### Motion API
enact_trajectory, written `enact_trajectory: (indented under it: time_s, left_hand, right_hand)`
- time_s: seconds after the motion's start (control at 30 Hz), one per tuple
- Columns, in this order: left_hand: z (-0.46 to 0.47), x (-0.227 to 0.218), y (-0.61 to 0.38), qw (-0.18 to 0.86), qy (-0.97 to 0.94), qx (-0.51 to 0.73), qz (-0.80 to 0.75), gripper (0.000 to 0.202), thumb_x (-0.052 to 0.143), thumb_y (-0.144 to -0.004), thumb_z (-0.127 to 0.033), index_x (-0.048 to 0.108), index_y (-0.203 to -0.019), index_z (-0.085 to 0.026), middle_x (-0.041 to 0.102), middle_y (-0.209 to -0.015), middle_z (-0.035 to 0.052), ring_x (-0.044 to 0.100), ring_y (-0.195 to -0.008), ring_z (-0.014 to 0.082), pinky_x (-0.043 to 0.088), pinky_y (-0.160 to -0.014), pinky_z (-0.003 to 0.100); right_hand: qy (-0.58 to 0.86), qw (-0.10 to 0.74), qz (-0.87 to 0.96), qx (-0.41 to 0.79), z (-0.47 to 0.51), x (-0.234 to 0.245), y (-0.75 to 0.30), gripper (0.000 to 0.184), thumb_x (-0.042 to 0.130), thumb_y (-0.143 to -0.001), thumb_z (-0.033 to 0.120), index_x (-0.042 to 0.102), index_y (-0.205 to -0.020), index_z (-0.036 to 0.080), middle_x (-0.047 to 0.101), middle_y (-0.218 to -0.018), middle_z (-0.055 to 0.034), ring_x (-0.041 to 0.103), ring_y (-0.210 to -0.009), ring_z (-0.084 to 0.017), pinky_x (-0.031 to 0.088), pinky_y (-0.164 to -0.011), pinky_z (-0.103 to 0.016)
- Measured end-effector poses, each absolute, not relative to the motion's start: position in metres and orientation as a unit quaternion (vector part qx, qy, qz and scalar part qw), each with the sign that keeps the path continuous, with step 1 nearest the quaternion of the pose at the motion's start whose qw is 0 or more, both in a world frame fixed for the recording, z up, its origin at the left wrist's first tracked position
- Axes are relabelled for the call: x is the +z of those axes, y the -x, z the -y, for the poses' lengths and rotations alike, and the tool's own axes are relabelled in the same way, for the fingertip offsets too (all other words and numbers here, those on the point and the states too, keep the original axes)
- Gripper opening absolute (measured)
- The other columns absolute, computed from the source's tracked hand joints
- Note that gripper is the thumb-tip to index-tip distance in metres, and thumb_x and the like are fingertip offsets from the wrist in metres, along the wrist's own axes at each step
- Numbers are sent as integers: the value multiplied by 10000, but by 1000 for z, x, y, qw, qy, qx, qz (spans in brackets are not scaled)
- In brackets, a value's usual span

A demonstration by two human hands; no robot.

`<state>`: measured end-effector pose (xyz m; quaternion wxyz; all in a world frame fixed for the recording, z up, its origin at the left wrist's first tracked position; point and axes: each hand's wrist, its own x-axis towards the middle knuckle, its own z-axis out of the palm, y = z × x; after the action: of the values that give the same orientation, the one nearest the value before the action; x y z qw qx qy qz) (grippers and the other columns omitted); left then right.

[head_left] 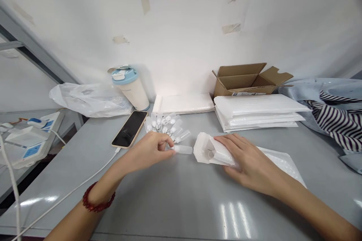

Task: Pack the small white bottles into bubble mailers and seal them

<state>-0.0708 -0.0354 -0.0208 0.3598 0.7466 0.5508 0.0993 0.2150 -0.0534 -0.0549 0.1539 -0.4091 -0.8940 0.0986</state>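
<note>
Forearms (308, 203) over glossy grey table (169, 203); mailer (224, 153) held; taped white wall (183, 37).

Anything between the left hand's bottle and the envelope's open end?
Nothing visible stands between them: the bottle, pinched in the left hand, points at the envelope, its tip almost at the flap. The right hand grips farther back; the other bottles lie off to the far side. Something translucent shows inside the opening.

The left hand (149, 151) pinches a small translucent bottle (183, 150) over a gray table (169, 203). The right hand (250, 161) holds a padded envelope (223, 154) (its mouth gaping).
</note>
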Motion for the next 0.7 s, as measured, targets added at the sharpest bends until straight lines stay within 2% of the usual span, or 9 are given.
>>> enact_trajectory:
  time_s: [0.17, 0.3, 0.43, 0.57, 0.63, 0.7]
  left_hand:
    - [36, -11, 74, 433, -721, 120, -527, 248, 605, -780, -417, 628, -802, -172, 374, -527, -78, 357, -507, 85, 290, -502, 210]
    - [43, -21, 61, 441, -734, 120, -503, 247, 595, -799, -403, 660, -800, -165, 412, -528, -67, 366, -510, 80, 275, -492, 205]
    - [49, -34, 46, 439, -762, 105, -464, 237, 563, -830, -363, 690, -823, -164, 364, -504, -72, 310, -487, 70, 234, -470, 207]
    - [61, -48, 31, 397, -790, 105, -454, 316, 503, -871, -320, 624, -640, -143, 304, -504, -64, 279, -484, 63, 212, -472, 212]
    - [68, -54, 23, 361, -804, 111, -460, 348, 467, -891, -292, 591, -603, -142, 350, -505, -55, 309, -483, 64, 221, -482, 212]
    - [76, -58, 17, 315, -834, 102, -442, 324, 434, -904, -259, 609, -653, -151, 445, -539, -40, 321, -483, 70, 209, -481, 223]
  right_hand:
    - [406, 139, 894, 126, 55, -55, -212, 568, 509, -712, 106, 399, -1267, 152, 533, -1138, -123, 492, -1005, -264, 450, -848, -455]
    - [385, 149, 900, 142, 59, -53, -208, 570, 509, -702, 91, 409, -1259, 160, 542, -1119, -110, 492, -979, -254, 452, -832, -441]
    - [357, 152, 908, 158, 64, -53, -203, 582, 495, -692, 66, 413, -1260, 163, 552, -1110, -100, 491, -975, -245, 452, -825, -424]
    - [324, 168, 917, 162, 69, -56, -198, 584, 484, -682, 59, 413, -1256, 142, 570, -1114, -101, 502, -961, -240, 454, -826, -417]
    - [314, 186, 918, 153, 71, -58, -196, 598, 481, -685, 69, 398, -1273, 140, 582, -1111, -104, 514, -956, -244, 457, -829, -421]
    - [310, 200, 918, 143, 74, -60, -195, 600, 481, -683, 82, 395, -1274, 137, 591, -1109, -110, 524, -965, -254, 462, -829, -422]
